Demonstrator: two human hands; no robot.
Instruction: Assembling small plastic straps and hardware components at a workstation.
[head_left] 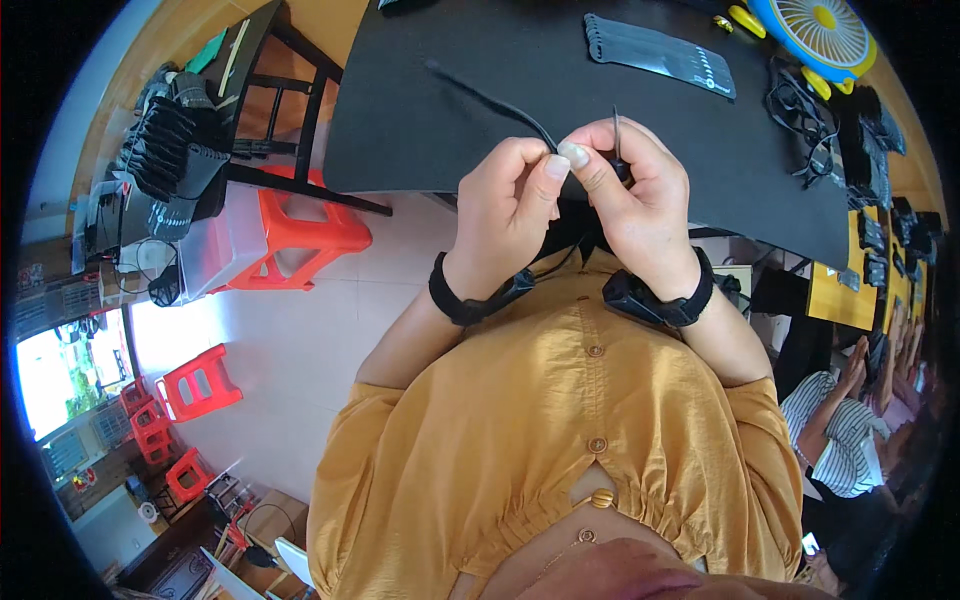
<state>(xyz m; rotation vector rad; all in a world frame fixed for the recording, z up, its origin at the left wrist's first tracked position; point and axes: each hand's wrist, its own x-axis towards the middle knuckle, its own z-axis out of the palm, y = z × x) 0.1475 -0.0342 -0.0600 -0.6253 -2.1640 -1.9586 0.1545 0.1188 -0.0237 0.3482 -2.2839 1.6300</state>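
Note:
A thin black strap (497, 104) is pinched between the thumb and fingers of my left hand (512, 200), its free length reaching up and left over the table. My right hand (640, 195) is closed against it, thumb tip to thumb tip with the left. From the right fingers a narrow dark end (616, 125) points upward, and a small dark part shows beneath them; whether these belong to the same strap I cannot tell. Both hands are above the near edge of the black table (420, 140).
Beyond my hands lies a flat dark pack of strips (660, 55) with looped ends. A blue and yellow fan (822, 30) and tangled black cords (800, 120) are at the far right. Red stools (310, 235) stand to the left. People (845, 430) sit at the right.

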